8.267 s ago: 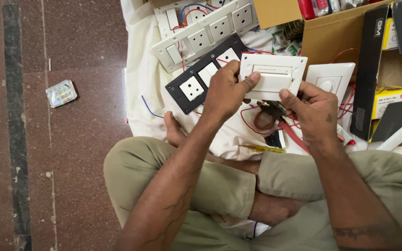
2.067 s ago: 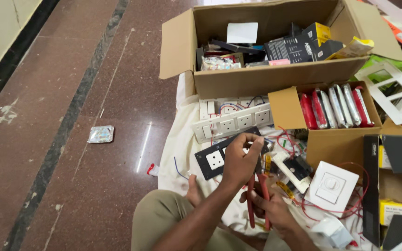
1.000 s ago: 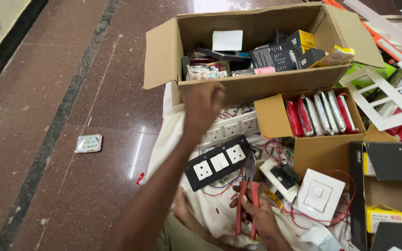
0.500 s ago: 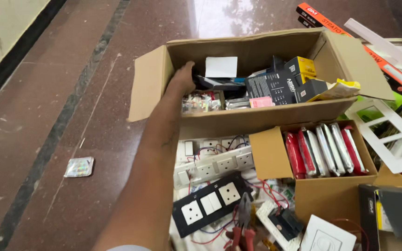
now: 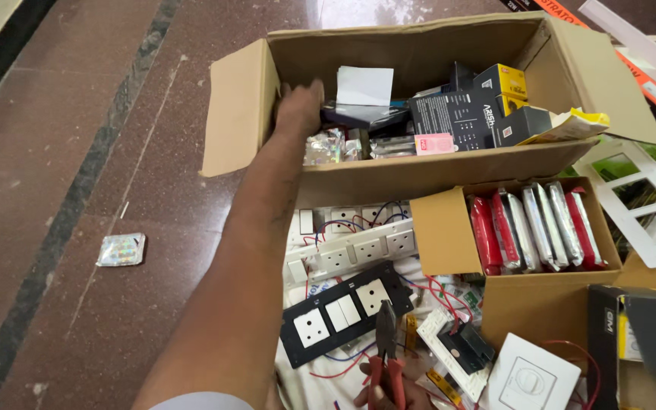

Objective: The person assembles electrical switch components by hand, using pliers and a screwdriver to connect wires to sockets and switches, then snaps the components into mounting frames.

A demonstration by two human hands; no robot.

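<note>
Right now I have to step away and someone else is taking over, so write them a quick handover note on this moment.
Left hand: reaching into the large cardboard box, fingers among small packets; no clear grasp visible.
Right hand: at the bottom edge, holding red-handled pliers.
Black switch plate and white socket strip lie wired on the cloth.
Done: nothing taken out of the box.
Left: picking from the box.

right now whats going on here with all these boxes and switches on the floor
A person sits on the floor among electrical parts. Their left hand reaches into the left end of the large cardboard box, beside shiny packets and small dark boxes. Their right hand, low in the frame, grips red-handled pliers pointing up. Between the arms lies a black switch plate and a white socket strip with loose wires. A smaller carton at the right holds red and silver packs.
</note>
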